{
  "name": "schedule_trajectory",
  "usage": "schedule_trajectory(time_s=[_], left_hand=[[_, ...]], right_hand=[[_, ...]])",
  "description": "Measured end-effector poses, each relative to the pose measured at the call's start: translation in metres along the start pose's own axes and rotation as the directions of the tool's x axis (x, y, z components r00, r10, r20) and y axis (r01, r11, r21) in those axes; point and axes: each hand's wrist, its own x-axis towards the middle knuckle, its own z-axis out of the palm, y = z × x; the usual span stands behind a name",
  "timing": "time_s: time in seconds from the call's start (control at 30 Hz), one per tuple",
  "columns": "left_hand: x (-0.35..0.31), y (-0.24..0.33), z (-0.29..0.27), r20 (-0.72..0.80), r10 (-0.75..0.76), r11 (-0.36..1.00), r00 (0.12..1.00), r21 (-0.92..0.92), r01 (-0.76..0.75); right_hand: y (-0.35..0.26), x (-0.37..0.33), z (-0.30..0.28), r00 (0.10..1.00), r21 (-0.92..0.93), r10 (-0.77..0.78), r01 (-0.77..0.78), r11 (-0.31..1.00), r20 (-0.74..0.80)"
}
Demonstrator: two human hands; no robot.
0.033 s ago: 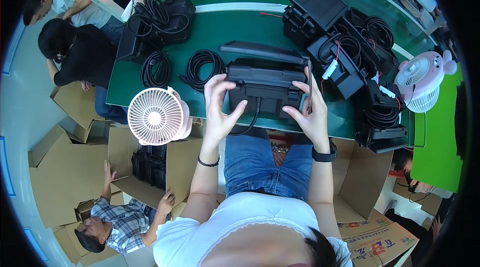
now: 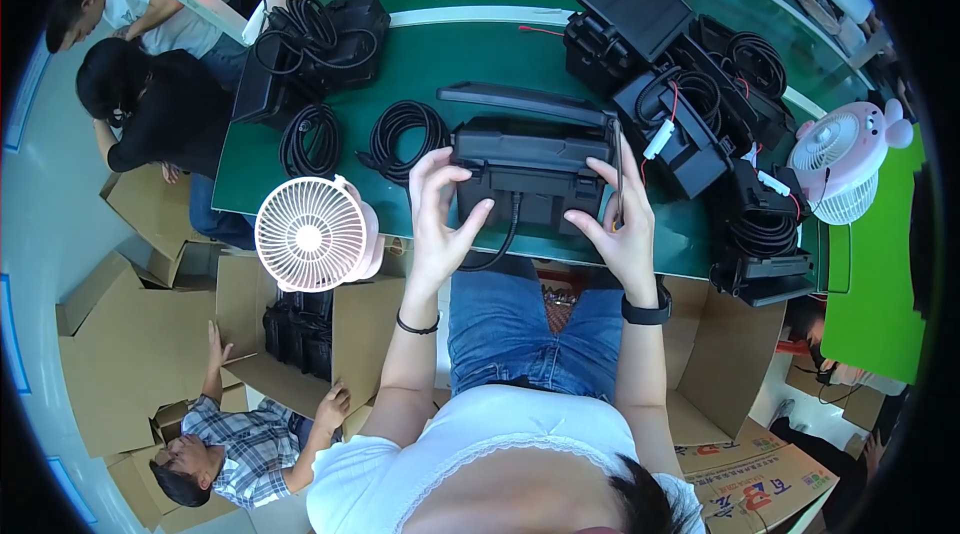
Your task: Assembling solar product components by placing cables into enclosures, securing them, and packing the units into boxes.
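Between my hands at the table's front edge is a black plastic case (image 2: 535, 159) with a thin black panel (image 2: 525, 102) tilted up behind it. My left hand (image 2: 437, 214) grips the case's left end, thumb on the front and fingers at the upper corner. At the right end my right hand (image 2: 627, 224) holds it the same way, partly behind a thin upright black arm. A black cable runs down from the front of the case over the table edge. Just left of the case lies a coiled black cable (image 2: 405, 141).
More black cases (image 2: 640, 9) with cables and white connectors crowd the right side of the green table (image 2: 460, 44). Others stand far left. A pink fan (image 2: 312, 234) is near left, another fan (image 2: 830, 149) far right. A person (image 2: 250, 449) reaches into a cardboard box (image 2: 365, 334).
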Motion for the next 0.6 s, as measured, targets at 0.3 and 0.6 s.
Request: schedule_trajectory(time_s=[0.3,0.6], left_hand=[[-0.006,-0.019,0.012,-0.074,0.032,0.990,0.997,-0.135,-0.041],[-0.010,-0.020,0.013,-0.071,0.039,0.989,0.997,-0.141,-0.049]], right_hand=[[-0.002,-0.013,0.014,0.979,-0.109,0.023,-0.046,0.993,-0.204],[0.003,-0.008,0.018,0.930,0.063,0.130,-0.115,0.991,-0.344]])
